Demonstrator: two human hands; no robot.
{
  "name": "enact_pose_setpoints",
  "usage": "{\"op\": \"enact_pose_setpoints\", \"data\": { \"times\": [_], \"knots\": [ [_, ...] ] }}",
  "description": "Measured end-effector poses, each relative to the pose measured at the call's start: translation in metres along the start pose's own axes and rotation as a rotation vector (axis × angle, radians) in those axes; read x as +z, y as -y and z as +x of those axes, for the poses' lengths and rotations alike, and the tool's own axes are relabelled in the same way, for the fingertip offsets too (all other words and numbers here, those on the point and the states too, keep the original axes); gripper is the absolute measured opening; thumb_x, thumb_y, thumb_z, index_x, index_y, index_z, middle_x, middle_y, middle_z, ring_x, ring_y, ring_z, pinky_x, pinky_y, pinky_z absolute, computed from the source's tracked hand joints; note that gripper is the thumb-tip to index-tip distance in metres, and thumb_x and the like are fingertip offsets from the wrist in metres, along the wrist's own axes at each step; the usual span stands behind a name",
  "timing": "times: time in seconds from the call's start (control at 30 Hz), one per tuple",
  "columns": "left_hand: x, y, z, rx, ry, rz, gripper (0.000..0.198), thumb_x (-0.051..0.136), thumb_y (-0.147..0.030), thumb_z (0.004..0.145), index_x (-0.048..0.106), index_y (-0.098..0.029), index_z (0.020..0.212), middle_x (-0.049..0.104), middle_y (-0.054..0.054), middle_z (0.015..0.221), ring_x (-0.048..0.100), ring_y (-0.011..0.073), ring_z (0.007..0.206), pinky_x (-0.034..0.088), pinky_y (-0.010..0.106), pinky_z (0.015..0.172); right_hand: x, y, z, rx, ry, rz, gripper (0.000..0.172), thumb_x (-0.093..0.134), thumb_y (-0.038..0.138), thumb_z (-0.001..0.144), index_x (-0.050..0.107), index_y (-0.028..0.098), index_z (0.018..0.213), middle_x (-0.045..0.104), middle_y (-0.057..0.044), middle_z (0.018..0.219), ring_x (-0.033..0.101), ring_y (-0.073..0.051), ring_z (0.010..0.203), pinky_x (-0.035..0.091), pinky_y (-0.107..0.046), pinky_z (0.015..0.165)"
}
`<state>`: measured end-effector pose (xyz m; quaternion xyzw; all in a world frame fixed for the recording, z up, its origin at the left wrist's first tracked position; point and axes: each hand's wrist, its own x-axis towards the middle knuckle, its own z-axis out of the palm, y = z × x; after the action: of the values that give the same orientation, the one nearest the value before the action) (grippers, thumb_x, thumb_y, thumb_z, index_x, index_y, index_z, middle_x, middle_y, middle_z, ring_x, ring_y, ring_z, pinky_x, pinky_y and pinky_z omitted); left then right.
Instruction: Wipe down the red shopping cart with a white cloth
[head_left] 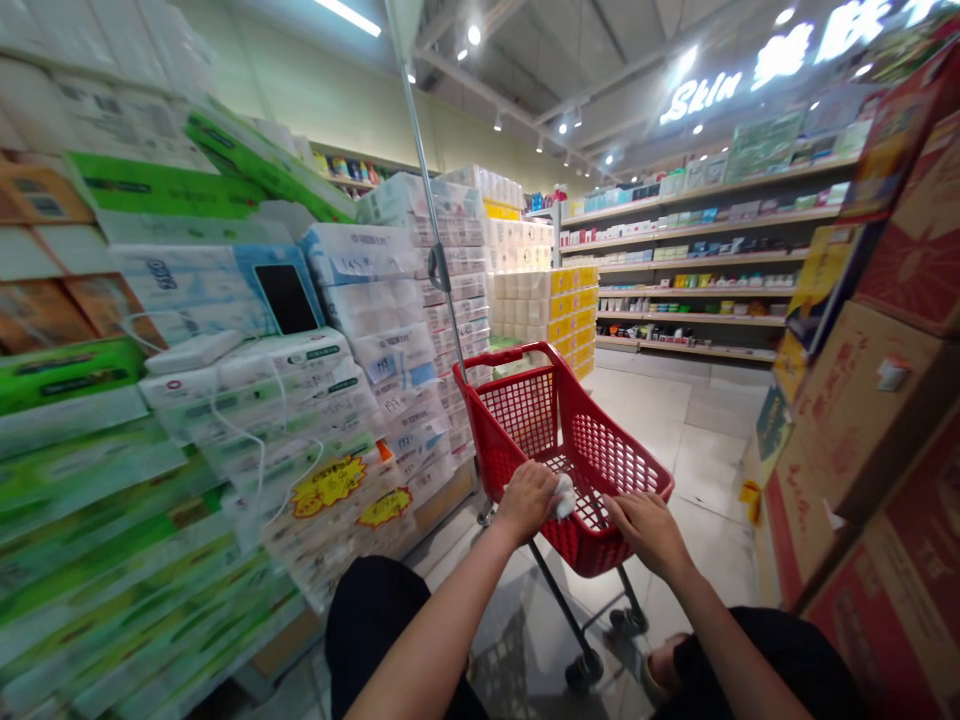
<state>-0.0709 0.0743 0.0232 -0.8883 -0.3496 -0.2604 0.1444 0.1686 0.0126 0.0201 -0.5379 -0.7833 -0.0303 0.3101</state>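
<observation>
We are counting one red cart (592, 450), one white cloth (564, 497), one left hand (529, 497), one right hand (649, 530), one phone (286, 298), one power bank (193, 352), one white cable (259, 440) and two yellow labels (328, 487) (384, 506).

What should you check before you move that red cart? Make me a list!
1. Left hand holds the white cloth: ok, pressed on the rim.
2. Right hand on the red cart: ok, rests on its near rim.
3. Near wheels on the floor: ok.
4. Cart apart from the tissue packs: ok.
5. Cart apart from the cardboard boxes: ok.
6. Cloth clean: cannot tell, too small.
</observation>
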Motion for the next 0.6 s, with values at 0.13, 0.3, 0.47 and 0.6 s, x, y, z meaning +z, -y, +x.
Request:
{"op": "enact_pose_setpoints", "data": {
  "times": [0.13, 0.3, 0.47, 0.6],
  "knots": [
    [0.002, -0.016, 0.004, -0.025, -0.023, 0.020, 0.024, 0.043, -0.035, 0.099, 0.052, -0.021, 0.115, 0.058, 0.005, 0.110, 0.052, 0.0205, 0.109, 0.033, 0.045, 0.111, 0.013, 0.039, 0.000, -0.060, -0.036, -0.056, 0.036, 0.038, 0.048, 0.099, 0.063, 0.024, 0.088, 0.069, -0.003, 0.087, 0.062, -0.018, 0.084, 0.037, -0.032, 0.077],
    [0.000, -0.031, 0.007, -0.032, -0.037, 0.032, 0.023, 0.042, -0.037, 0.099, 0.053, -0.021, 0.113, 0.058, 0.006, 0.109, 0.053, 0.0208, 0.106, 0.034, 0.045, 0.109, 0.027, 0.038, -0.008, -0.084, -0.124, -0.211, 0.030, 0.046, 0.047, 0.096, 0.061, 0.021, 0.088, 0.069, -0.005, 0.076, 0.063, -0.019, 0.072, 0.034, -0.031, 0.069],
    [0.003, -0.050, 0.007, -0.071, -0.049, 0.049, 0.029, 0.042, -0.039, 0.098, 0.052, -0.021, 0.118, 0.057, 0.007, 0.108, 0.051, 0.0225, 0.107, 0.033, 0.046, 0.108, 0.018, 0.013, -0.016, -0.133, -0.104, -0.219, 0.027, 0.051, 0.043, 0.094, 0.062, 0.022, 0.081, 0.068, -0.002, 0.071, 0.061, -0.017, 0.068, 0.032, -0.031, 0.067],
    [0.003, -0.052, 0.006, 0.001, -0.021, 0.052, 0.037, 0.043, -0.046, 0.097, 0.050, -0.020, 0.123, 0.057, 0.008, 0.111, 0.051, 0.0236, 0.107, 0.032, 0.046, 0.108, 0.012, -0.002, -0.021, -0.162, -0.135, -0.220, 0.028, 0.053, 0.044, 0.092, 0.063, 0.021, 0.080, 0.067, -0.003, 0.071, 0.061, -0.017, 0.069, 0.032, -0.031, 0.068]
  ]
}}
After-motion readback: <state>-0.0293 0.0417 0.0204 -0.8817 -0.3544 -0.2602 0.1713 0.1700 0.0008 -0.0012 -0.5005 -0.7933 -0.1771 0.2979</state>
